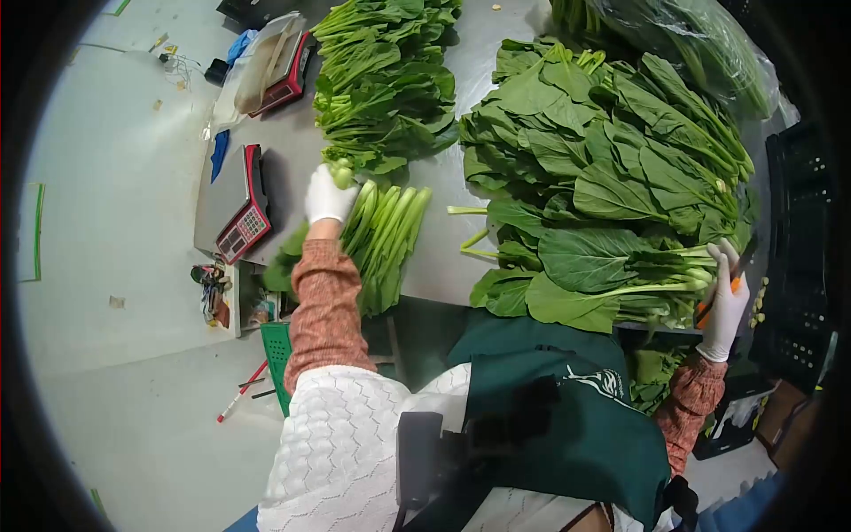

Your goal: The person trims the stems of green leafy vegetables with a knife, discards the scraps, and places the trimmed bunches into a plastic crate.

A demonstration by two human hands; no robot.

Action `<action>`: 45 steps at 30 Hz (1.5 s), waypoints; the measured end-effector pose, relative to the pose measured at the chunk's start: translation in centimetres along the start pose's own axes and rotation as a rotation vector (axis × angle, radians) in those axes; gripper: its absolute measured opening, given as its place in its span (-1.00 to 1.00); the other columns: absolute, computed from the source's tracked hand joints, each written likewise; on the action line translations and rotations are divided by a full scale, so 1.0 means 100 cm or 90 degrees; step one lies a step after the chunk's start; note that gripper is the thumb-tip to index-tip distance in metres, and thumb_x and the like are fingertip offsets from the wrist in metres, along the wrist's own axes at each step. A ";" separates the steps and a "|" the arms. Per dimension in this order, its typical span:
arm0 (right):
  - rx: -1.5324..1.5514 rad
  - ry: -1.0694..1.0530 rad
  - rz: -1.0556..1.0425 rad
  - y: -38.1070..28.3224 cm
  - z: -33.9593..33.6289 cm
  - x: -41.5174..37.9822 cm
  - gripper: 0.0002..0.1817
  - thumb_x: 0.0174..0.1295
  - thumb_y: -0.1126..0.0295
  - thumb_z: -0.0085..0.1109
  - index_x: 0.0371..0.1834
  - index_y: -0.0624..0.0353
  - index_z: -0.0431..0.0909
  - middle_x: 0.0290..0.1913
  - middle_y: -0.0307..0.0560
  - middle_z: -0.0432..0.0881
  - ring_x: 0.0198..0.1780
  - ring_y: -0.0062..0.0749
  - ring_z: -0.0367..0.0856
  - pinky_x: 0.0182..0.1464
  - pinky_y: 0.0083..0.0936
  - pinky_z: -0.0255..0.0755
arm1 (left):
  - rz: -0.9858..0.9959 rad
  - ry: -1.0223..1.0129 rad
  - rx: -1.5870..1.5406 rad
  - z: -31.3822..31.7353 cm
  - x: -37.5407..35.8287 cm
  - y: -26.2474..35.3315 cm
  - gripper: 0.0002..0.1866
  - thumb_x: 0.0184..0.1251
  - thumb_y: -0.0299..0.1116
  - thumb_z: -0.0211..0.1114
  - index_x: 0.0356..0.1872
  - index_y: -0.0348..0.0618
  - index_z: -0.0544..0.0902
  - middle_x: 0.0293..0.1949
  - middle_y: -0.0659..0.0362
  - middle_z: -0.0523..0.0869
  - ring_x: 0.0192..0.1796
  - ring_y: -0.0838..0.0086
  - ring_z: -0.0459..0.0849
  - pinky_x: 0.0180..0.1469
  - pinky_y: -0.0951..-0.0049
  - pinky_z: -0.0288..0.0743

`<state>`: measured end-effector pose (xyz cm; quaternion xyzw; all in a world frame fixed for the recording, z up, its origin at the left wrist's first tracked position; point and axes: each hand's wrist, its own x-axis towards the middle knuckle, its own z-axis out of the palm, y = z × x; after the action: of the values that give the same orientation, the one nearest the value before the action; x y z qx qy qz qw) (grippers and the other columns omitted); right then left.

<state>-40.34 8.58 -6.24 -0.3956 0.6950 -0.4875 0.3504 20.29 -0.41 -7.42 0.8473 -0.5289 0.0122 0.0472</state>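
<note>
My left hand [328, 197], in a white glove, is closed around a leafy green [341, 174] whose pale stem end shows above the fingers. Beside it lies a bunch of greens [390, 230] with long light-green stems. In my white-gloved right hand [727, 301] is a knife with an orange handle [735, 285], partly hidden by the fingers. That hand is at the stem ends of a broad-leaved green [589, 259] on the front edge of the large leafy pile [612, 151].
Another row of greens [386, 89] lies at the back left. Two red scales [242, 235] stand along the table's left side. A plastic bag of greens [691, 53] is at the back right, black crates [798, 257] at the right, and a green crate [277, 355] below left.
</note>
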 end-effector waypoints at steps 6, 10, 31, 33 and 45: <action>-0.019 -0.106 0.016 0.002 0.010 -0.018 -0.64 0.47 0.43 0.00 0.29 0.22 0.46 0.02 -0.15 0.70 -0.62 -0.90 0.14 -0.58 -0.83 0.03 | 0.008 -0.101 -0.099 0.077 -0.022 -0.029 0.26 -0.19 0.24 0.53 0.44 -0.41 0.15 0.38 -0.21 0.34 0.45 0.04 0.28 0.47 0.17 0.12; 0.000 -0.136 0.056 0.000 0.015 -0.024 -0.66 0.46 0.44 0.01 0.25 0.24 0.48 -0.03 -0.16 0.71 -0.64 -0.90 0.17 -0.62 -0.82 0.06 | 0.079 -0.037 -0.071 0.045 -0.028 -0.027 0.19 -0.06 0.33 0.41 0.44 -0.40 0.19 0.39 -0.19 0.33 0.47 0.08 0.22 0.49 0.16 0.01; 0.242 -0.620 0.279 -0.045 0.190 -0.107 -0.61 0.45 0.31 0.01 0.17 0.44 0.45 -0.09 -0.01 0.73 -0.66 -0.75 0.27 -0.57 -0.73 0.23 | -0.189 -0.126 -0.500 -0.017 -0.092 -0.147 0.00 0.11 -0.01 0.52 0.40 -0.49 0.23 0.40 -0.24 0.34 0.45 0.12 0.33 0.45 0.27 0.19; 0.237 -0.613 0.317 -0.039 0.212 -0.117 -0.60 0.44 0.28 0.06 0.14 0.42 0.47 -0.08 -0.02 0.72 -0.65 -0.73 0.30 -0.57 -0.72 0.25 | -0.176 -0.126 -0.483 0.012 -0.064 -0.158 0.00 0.11 0.00 0.52 0.40 -0.49 0.24 0.39 -0.24 0.35 0.44 0.12 0.35 0.45 0.27 0.20; 0.304 -0.455 0.516 -0.002 0.438 -0.173 -0.73 0.27 0.23 0.33 -0.19 0.16 0.50 -0.55 -0.32 0.47 -0.64 -0.63 0.36 -0.55 -0.62 0.26 | 0.023 -0.454 -0.219 0.067 0.043 -0.137 -0.23 0.22 0.33 0.14 -0.09 -0.34 0.71 -0.06 -0.19 0.72 0.04 0.05 0.69 0.17 0.23 0.47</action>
<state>5.59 6.44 -16.56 -0.1486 0.5005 -0.2938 0.8007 34.29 1.04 -14.72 0.7684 -0.5215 -0.3710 0.0019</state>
